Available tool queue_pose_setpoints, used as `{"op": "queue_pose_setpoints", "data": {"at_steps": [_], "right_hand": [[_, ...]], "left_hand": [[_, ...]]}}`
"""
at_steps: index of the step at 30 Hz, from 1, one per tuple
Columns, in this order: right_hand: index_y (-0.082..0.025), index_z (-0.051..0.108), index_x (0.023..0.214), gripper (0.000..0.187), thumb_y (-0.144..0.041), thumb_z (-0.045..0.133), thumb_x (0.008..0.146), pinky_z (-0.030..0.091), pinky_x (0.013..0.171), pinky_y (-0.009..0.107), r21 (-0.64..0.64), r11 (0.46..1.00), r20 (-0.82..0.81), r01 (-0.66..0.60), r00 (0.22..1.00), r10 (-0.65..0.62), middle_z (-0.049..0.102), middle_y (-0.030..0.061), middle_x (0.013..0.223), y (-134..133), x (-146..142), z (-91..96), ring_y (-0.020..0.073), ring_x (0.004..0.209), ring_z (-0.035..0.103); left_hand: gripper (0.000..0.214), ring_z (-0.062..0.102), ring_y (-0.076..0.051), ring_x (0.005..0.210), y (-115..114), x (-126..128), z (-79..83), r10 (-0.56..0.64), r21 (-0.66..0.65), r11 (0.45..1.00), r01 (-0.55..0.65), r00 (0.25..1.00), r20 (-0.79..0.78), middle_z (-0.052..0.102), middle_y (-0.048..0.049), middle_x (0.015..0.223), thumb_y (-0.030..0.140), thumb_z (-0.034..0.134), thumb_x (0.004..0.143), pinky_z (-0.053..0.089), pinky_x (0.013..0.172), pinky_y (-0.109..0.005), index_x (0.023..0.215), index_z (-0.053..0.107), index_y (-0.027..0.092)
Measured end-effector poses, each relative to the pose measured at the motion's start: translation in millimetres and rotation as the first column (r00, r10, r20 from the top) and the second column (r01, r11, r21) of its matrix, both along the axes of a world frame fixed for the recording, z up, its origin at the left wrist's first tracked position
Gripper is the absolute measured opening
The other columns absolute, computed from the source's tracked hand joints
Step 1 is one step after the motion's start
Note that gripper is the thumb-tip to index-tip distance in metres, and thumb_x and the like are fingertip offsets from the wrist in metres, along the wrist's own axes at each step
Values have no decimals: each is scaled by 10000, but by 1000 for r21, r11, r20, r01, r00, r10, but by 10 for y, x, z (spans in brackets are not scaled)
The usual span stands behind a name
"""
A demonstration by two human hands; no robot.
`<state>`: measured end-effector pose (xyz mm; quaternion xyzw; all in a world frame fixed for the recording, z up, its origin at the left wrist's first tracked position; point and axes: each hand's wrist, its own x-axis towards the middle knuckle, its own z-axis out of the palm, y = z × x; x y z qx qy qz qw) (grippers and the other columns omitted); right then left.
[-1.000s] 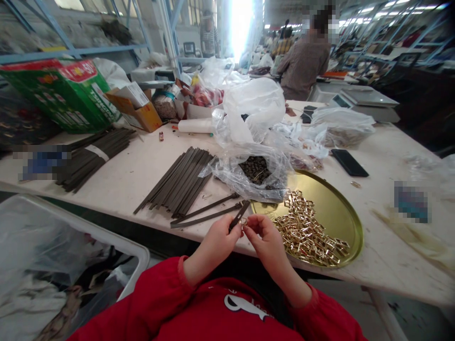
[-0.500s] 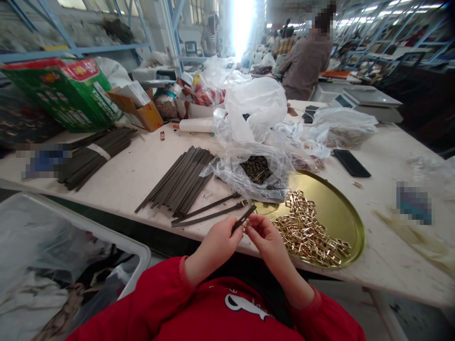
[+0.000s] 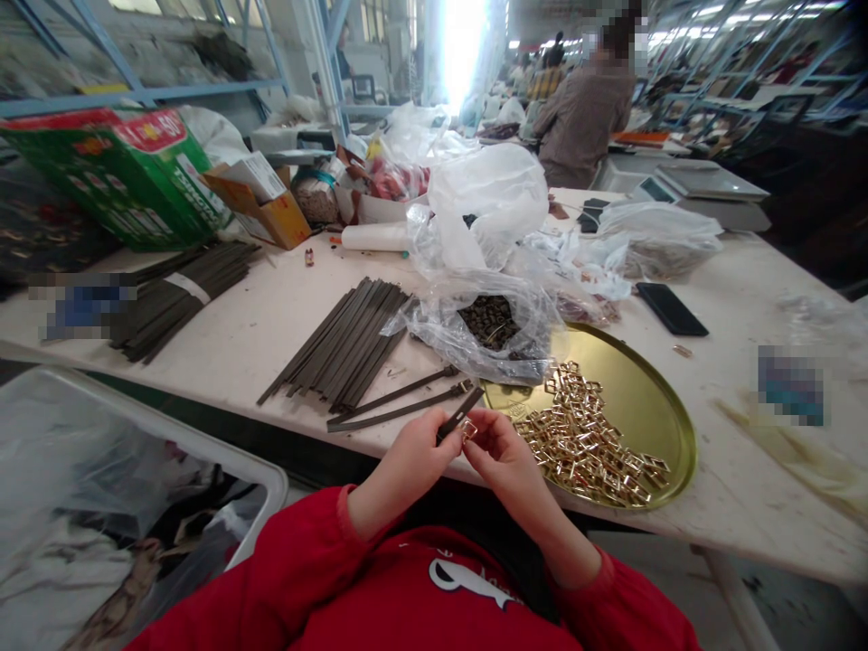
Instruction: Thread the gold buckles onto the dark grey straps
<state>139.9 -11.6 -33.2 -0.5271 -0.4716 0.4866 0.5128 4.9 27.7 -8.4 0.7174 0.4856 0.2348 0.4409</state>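
My left hand (image 3: 415, 454) is closed on a thin dark strap (image 3: 459, 413) whose end sticks up past my fingers. My right hand (image 3: 503, 452) pinches a small gold buckle (image 3: 468, 429) right against that strap end, at the table's near edge. Just to the right lies a round gold tray (image 3: 651, 393) holding a heap of several gold buckles (image 3: 587, 443). Two straps with buckles on their ends (image 3: 400, 404) lie on the table in front of my hands. Beyond them is a fanned pile of dark straps (image 3: 347, 342).
A clear bag of small dark parts (image 3: 488, 324) sits behind the tray, among other plastic bags. A second strap bundle (image 3: 173, 298), a green carton (image 3: 128, 176), a black phone (image 3: 671, 309) and a scale (image 3: 705, 194) are on the table. A person (image 3: 583, 113) stands beyond. A bin (image 3: 122, 488) is at lower left.
My hands have stayed at the table edge, shifting slightly; the buckle is worked against the strap end. Nothing else on the table has moved.
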Motion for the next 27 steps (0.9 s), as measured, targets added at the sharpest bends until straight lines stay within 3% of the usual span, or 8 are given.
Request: {"op": "queue_pose_setpoints", "data": {"at_steps": [13,18,22,27], "right_hand": [[-201,562,887,179,-316,600,755,430,632,274,28,1000,59,10,998,-12,579,-4,737,0,37,-99,136,663,531],[-210,561,872,246,-349,665,699,417,552,238,-111,992,-240,53,967,-79,556,-41,654,26,64,-7,103,570,516],[-219,567,887,294,-306,717,649,429,524,203,-261,963,-528,70,825,-203,550,-48,687,44,115,84,79,566,523],[-218,591,875,311,-237,749,607,437,510,170,-370,929,-657,-10,710,-254,540,-57,666,28,89,153,61,556,521]], "left_hand": [[129,487,-138,617,-9,-5,65,-90,-9,996,90,990,-105,553,4,655,228,454,787,324,554,-238,688,509,166],[248,497,-120,617,100,-97,148,-145,-68,987,145,989,17,561,14,650,295,376,847,348,581,-220,696,526,168],[263,487,-115,601,179,-252,240,-173,-34,985,171,982,-75,560,22,651,305,363,854,342,584,-217,709,537,173],[255,496,-121,614,92,-289,274,-253,-23,967,252,957,-144,556,24,639,297,370,848,346,595,-220,716,554,179]]}}
